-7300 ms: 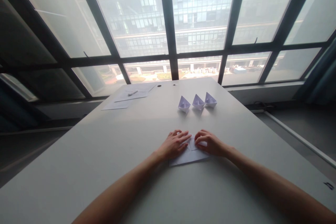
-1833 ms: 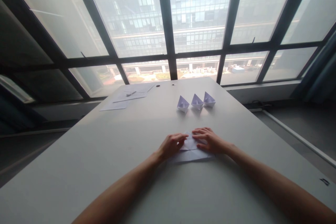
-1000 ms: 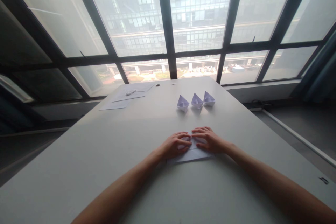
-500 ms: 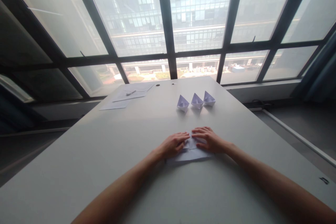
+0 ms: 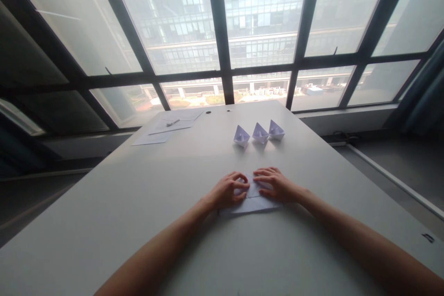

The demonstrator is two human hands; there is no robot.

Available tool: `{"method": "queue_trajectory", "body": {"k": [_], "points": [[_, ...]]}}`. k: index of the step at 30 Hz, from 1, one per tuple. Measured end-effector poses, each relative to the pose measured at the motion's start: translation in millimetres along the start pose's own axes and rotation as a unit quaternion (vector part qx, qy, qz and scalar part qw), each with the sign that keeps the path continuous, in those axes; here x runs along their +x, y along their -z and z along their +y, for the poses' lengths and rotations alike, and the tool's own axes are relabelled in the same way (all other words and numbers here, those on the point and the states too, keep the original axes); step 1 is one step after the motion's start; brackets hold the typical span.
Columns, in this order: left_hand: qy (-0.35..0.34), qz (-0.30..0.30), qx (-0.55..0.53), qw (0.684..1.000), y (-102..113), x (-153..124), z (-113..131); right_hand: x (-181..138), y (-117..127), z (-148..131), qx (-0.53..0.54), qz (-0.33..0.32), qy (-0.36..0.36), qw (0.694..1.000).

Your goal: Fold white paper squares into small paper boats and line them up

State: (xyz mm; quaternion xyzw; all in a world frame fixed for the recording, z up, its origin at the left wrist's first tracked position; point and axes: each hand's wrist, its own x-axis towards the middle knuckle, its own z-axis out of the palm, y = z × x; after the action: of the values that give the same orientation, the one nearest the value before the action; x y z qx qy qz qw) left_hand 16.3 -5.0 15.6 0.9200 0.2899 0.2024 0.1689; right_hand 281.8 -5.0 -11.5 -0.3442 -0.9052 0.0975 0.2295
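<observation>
A partly folded sheet of white paper [image 5: 255, 203] lies flat on the table in front of me, a crease running across it. On its left half rests my left hand [image 5: 231, 189], fingers bent and the thumb apart from them, touching the paper. My right hand [image 5: 275, 184] lies over the right half with its fingers stretched out and spread, pressing the sheet down. Both hands hide the paper's upper corners. Beyond them stand three folded paper boats, the left boat [image 5: 241, 137], the middle boat [image 5: 260, 134] and the right boat [image 5: 276, 131].
Loose white sheets [image 5: 156, 138] lie at the far left of the white table [image 5: 138, 222], with a pen-like object [image 5: 172, 123] on top. A dark round hole [image 5: 208, 112] is near the back edge. Large windows [image 5: 263, 18] rise behind the table.
My left hand's fingers have gone from nearly straight to bent, drawing back slightly from the sheet's middle. The right hand and the boats have stayed put.
</observation>
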Motion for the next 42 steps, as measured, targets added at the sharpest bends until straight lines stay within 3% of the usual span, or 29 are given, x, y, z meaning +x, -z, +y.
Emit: {"method": "queue_trajectory", "body": {"k": [15,31,42], "points": [[-0.009,0.024,-0.027,0.999,-6.0,-1.0,-0.5,0.5,3.1,-6.2,0.010,0.005,0.009,1.000],[0.000,0.026,0.001,1.000,-8.1,0.6,2.6,1.8,7.2,-18.6,0.002,-0.037,0.017,0.999],[-0.010,-0.044,-0.011,0.999,6.7,1.0,-4.2,3.8,14.0,-16.4,-0.048,-0.008,0.046,0.998]]}}
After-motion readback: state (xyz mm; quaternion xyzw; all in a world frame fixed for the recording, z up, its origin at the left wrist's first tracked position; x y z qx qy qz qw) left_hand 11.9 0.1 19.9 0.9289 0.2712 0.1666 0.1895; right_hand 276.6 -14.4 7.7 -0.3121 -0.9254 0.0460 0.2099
